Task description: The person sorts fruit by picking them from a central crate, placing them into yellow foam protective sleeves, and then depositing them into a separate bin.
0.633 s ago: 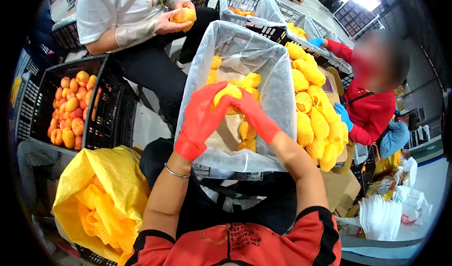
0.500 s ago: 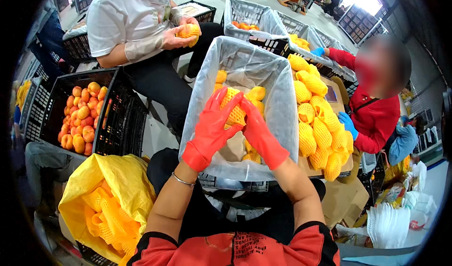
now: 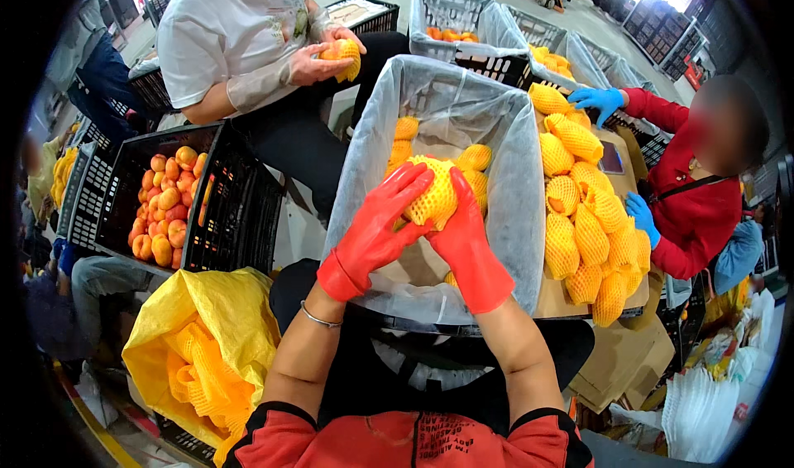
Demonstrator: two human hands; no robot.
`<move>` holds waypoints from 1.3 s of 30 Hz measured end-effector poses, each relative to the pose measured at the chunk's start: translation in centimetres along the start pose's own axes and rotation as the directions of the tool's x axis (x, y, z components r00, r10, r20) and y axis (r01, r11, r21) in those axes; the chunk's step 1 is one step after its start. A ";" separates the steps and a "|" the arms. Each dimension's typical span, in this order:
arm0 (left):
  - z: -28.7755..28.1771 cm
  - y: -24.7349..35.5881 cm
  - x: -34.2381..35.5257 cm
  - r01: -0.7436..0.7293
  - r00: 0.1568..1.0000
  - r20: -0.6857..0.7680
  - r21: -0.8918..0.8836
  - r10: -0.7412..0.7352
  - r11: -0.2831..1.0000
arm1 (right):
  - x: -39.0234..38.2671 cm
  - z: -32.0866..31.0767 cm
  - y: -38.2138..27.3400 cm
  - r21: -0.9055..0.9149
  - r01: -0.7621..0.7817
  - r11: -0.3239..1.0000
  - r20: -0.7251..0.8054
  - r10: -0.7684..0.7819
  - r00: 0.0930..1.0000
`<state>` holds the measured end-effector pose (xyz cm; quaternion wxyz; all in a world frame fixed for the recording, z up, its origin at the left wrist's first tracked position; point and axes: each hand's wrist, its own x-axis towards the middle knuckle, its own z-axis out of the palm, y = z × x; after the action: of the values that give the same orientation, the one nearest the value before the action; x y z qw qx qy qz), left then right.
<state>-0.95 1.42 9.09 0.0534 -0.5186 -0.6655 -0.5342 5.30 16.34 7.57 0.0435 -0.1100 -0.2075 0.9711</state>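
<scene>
My left hand (image 3: 370,235) and my right hand (image 3: 468,253), both in red rubber gloves, are closed around one fruit in a yellow foam net sleeve (image 3: 434,199). Fingers and thumbs of both hands press on its sides, with its rounded top showing between them. They hold it over a crate lined with thin white film (image 3: 514,244). Inside that crate, several yellow-sleeved fruits (image 3: 474,158) lie beyond my hands, and others are partly hidden under them. Brown card shows at the crate's bottom.
A pile of yellow-sleeved fruits (image 3: 589,224) lies on cardboard at right, beside a person in red with blue gloves (image 3: 600,102). At left stand a black crate of peaches (image 3: 165,211) and a yellow sack (image 3: 203,302) of foam nets. Across, another person holds a sleeved fruit (image 3: 351,58).
My view has shifted slightly. The sleeved fruit shows more fully between my hands, its rounded side now upward. The right-hand person's far blue glove has come from the back crates toward the pile.
</scene>
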 end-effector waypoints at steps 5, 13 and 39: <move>0.4 0.6 -0.2 0.035 0.999 -0.044 0.258 -0.024 0.966 | -0.7 -0.3 0.4 -0.115 0.098 0.988 -0.076 -0.107 0.991; 0.9 0.1 -1.5 0.357 0.875 -0.333 -0.046 -0.351 0.933 | -0.2 -0.7 2.2 -0.060 -0.044 0.997 0.088 0.049 0.995; 0.2 2.0 0.8 0.173 0.953 -0.049 -0.720 -0.298 0.672 | -0.9 0.0 -0.4 -0.024 0.270 0.963 0.032 -0.269 0.963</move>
<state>0.25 1.86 10.81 -0.1651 -0.3633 -0.4638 -0.7910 6.17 16.55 7.90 0.1707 -0.0673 -0.2346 0.9546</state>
